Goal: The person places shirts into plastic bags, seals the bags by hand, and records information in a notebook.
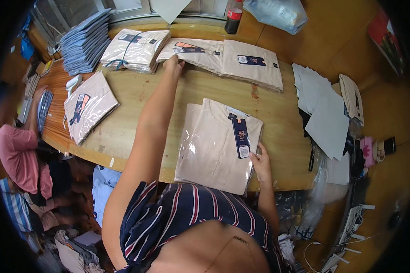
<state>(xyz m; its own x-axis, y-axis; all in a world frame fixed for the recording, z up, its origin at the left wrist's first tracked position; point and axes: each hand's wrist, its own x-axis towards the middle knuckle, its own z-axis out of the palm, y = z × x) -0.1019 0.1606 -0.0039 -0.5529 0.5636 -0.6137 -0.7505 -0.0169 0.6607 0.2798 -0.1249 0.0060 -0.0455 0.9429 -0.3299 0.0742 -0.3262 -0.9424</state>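
Note:
A folded cream shirt in a clear plastic bag (pixel 214 150) lies on the table near my body, with a dark hang tag (pixel 241 135) along its right side. Another bagged piece shows under its left edge. My right hand (pixel 261 164) grips the right edge of this package, thumb on top near the tag. Stretched far forward, my left hand (pixel 173 65) is closed on the near-left edge of a bagged cream shirt (pixel 200 57) at the back of the table. To the right, a similar bagged shirt pile (pixel 253 68) touches that one.
At the back left stand a tied bundle of bagged shirts (pixel 143 40) and a stack of blue packages (pixel 84 43). One bagged shirt (pixel 93 113) lies at the left. White sheets (pixel 323 104) sit at right. A bottle (pixel 233 18) stands behind. Another person (pixel 20 145) works at far left.

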